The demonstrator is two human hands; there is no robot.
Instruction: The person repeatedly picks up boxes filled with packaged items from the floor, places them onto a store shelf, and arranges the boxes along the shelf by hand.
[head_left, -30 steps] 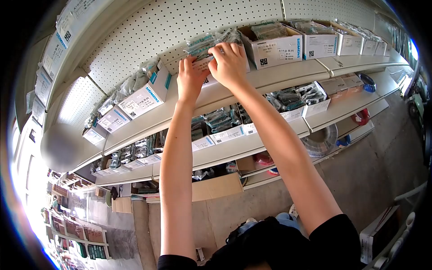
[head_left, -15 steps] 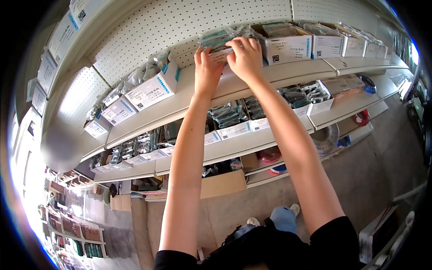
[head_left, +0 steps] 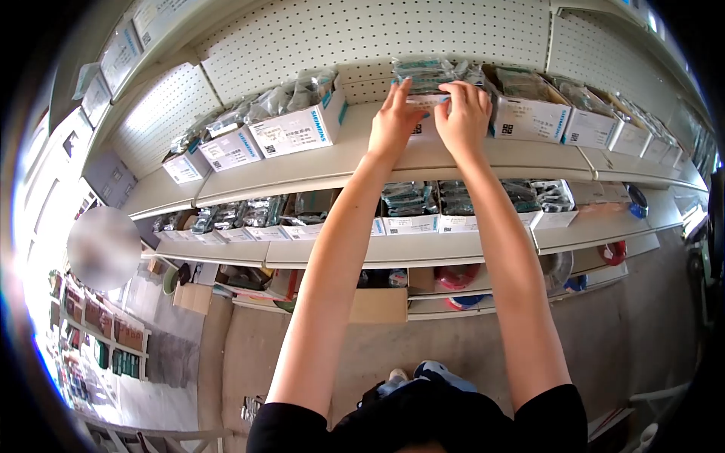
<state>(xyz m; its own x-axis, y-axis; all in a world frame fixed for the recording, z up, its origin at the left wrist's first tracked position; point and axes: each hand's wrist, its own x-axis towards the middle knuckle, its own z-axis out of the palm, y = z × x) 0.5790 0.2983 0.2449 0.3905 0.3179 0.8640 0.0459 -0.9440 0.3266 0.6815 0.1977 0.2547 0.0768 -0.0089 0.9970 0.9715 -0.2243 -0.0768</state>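
On the upper shelf a white box (head_left: 425, 110) holds clear plastic packets (head_left: 427, 69) that rise above its rim. My left hand (head_left: 395, 124) is at the left front corner of this box, fingers pointing up and touching its edge, the thumb bent toward the front. My right hand (head_left: 463, 121) lies over the right part of the front, its fingers curled at the packets and the thumb on the front face. Both hands grip the box between them. They cover much of its printed front.
A labelled white box (head_left: 296, 130) stands to the left, another (head_left: 529, 117) close on the right. Below, a second shelf (head_left: 453, 248) bears rows of boxes with packets. An open cardboard box (head_left: 380, 305) sits lower. Pegboard (head_left: 377, 39) backs the upper shelf.
The view has turned, so the shelves sit more level and my hands appear further right. Both hands remain at the same box, and more bare shelf shows to its left.
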